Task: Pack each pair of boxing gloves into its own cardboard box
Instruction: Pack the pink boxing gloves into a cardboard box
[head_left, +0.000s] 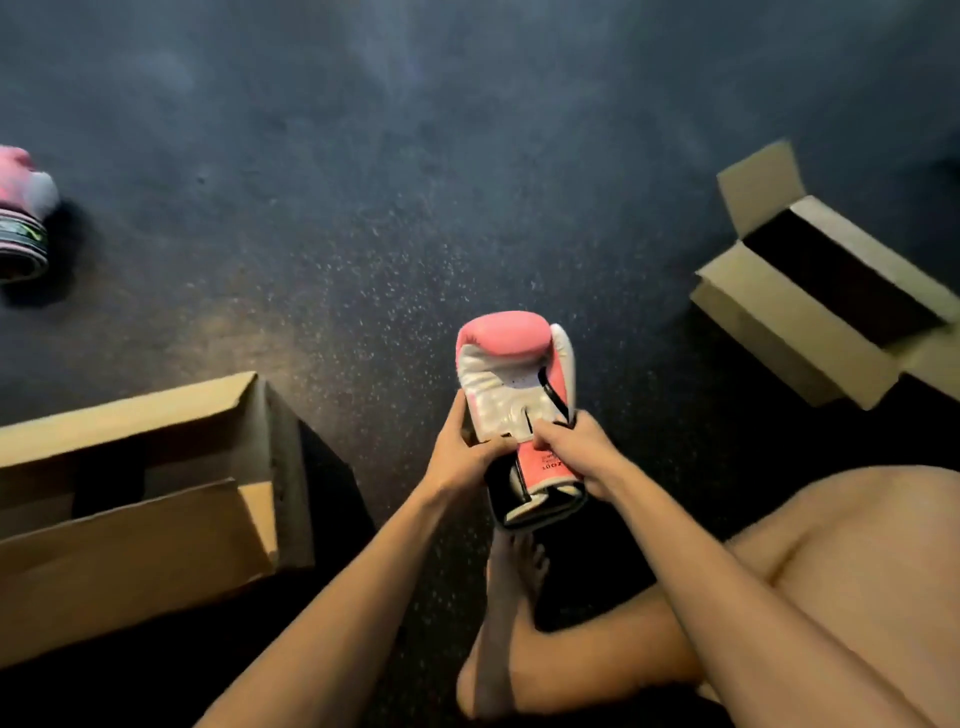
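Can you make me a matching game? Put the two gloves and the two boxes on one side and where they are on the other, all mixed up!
Things:
1 nearest glove
2 other glove
3 near box
4 far box

Places:
A on the right, flaps open
B far left edge of the view
C low on the left, flaps open
D gripped by the left hand and right hand

Pairs: 1-D, 2-B, 3-C, 4-A

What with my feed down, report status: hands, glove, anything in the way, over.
Left hand, right hand both grip pink glove at cuff. Glove unboxed. Left box, right box open; path to either looks clear.
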